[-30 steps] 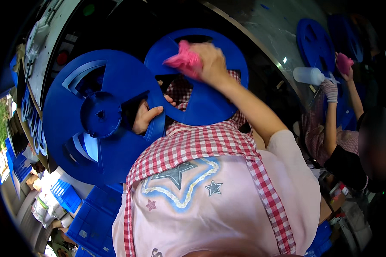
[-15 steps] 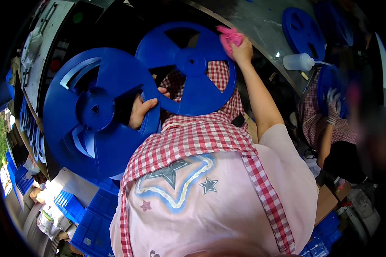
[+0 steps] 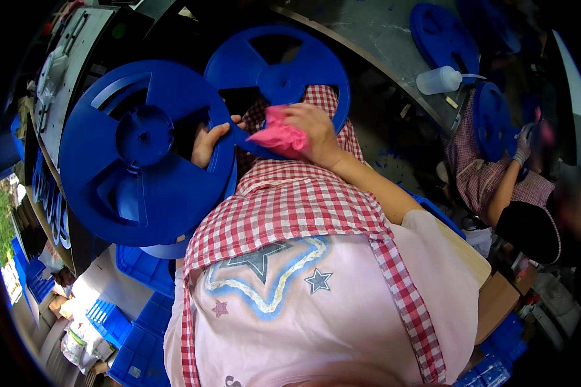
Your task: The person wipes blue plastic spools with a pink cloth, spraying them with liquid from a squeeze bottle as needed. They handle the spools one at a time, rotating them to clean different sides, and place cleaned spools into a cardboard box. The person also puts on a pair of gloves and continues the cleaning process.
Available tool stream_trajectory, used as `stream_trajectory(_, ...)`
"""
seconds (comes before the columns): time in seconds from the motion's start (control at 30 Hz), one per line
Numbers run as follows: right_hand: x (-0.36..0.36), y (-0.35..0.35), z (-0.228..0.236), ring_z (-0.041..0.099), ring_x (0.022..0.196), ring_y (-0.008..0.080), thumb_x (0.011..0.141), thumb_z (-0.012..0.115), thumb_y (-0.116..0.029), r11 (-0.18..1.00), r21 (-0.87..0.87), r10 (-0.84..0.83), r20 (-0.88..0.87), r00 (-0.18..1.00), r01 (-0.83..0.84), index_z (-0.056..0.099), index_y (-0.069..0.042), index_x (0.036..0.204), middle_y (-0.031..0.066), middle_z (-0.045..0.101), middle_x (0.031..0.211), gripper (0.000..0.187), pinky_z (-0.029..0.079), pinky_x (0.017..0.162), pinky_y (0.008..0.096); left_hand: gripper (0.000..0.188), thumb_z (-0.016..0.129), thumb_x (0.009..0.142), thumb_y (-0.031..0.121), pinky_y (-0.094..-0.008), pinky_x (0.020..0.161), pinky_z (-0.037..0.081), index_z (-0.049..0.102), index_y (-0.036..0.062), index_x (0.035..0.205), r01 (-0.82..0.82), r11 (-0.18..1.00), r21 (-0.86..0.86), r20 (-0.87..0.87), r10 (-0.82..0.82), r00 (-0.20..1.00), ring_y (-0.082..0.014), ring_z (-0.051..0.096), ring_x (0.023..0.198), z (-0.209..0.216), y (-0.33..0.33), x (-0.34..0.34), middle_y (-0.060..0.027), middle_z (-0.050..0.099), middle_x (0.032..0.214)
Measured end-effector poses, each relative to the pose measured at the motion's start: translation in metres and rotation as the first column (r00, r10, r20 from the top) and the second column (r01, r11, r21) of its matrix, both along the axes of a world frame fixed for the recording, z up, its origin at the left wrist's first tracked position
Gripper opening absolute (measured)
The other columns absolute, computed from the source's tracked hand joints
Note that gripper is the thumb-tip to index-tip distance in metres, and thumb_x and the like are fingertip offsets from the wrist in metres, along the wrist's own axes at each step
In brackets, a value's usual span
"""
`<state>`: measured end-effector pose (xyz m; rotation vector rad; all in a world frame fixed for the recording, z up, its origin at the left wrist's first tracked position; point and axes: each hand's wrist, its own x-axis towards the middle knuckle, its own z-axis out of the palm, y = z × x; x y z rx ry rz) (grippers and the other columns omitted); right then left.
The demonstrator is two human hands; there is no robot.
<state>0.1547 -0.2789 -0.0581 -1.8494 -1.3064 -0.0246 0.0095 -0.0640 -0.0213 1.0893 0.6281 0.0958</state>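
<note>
My left hand (image 3: 206, 145) is closed round the rims where two large blue plastic reels meet, its thumb over the edge. The left reel (image 3: 168, 206) has a round raised hub and wide cut-out windows, and other blue rims show behind its lower right edge. To its right, the second reel (image 3: 242, 48) lies tilted over my checked apron. My right hand (image 3: 313, 132) is closed on a crumpled pink cloth (image 3: 277, 135), which rests against the near part of the second reel. Some of my left fingers are hidden behind the rims.
At right, a co-worker's gloved hand (image 3: 523, 145) is beside another blue reel (image 3: 490, 122). A white squeeze bottle (image 3: 439, 80) lies on the grey worktable (image 3: 374, 45), near a further blue reel (image 3: 442, 39). Blue crates (image 3: 135, 348) stand at lower left, and a cardboard box (image 3: 497, 303) is at lower right.
My right hand has brought the pink cloth from the second reel's upper right rim down and left to its near part. My left hand keeps its hold. The co-worker's gloved hand has shifted right.
</note>
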Motion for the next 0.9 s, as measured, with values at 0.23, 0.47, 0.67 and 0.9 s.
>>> stream_trajectory(0.23,0.143,-0.041,-0.100,0.058,0.102,0.0355,0.073,0.073,-0.021,0.695,-0.334,-0.718,-0.266,0.643,0.637,0.058,-0.011,0.113,0.0152,0.062,0.108,0.044,0.048,0.085,0.0411,0.065,0.060,0.086,0.016,-0.0424,0.094,0.048,0.026,0.0066,0.141,0.074,0.994,-0.081,0.059,-0.070,0.996,-0.0286,0.059,0.108,-0.001,0.003,-0.004,-0.0153,0.057,0.112)
stream_trajectory(0.47,0.162,-0.007,0.020,0.058,0.101,0.0125,0.093,0.054,-0.027,0.676,0.569,0.671,-0.738,-0.070,0.468,0.055,-0.010,0.119,0.0020,0.061,0.107,0.031,0.049,0.090,0.0291,0.055,0.062,0.086,0.013,-0.0423,0.093,0.050,0.035,0.0015,0.132,0.038,0.992,-0.123,0.099,-0.026,0.995,-0.0271,0.059,0.108,0.005,0.004,-0.025,-0.0140,0.057,0.112)
stream_trajectory(0.67,0.147,0.036,0.161,0.057,0.106,0.0181,0.087,0.062,-0.024,0.557,0.827,0.824,-0.562,0.071,0.079,0.056,-0.008,0.119,0.0076,0.058,0.114,0.036,0.047,0.092,0.0322,0.063,0.068,0.082,0.019,-0.0403,0.091,0.050,0.035,0.0018,0.134,-0.049,0.994,-0.094,0.226,0.069,0.972,-0.0268,0.058,0.108,0.019,-0.009,-0.021,-0.0155,0.056,0.113)
stream_trajectory(0.9,0.083,0.114,0.252,0.054,0.112,0.0246,0.080,0.070,-0.021,0.391,0.849,0.890,-0.447,-0.087,-0.355,0.056,-0.006,0.119,0.0141,0.055,0.121,0.044,0.045,0.095,0.0359,0.068,0.069,0.082,0.024,-0.0345,0.088,0.049,0.033,0.0031,0.137,-0.016,0.997,-0.074,0.304,0.037,0.952,-0.0222,0.059,0.104,0.001,0.003,-0.027,-0.0122,0.057,0.107)
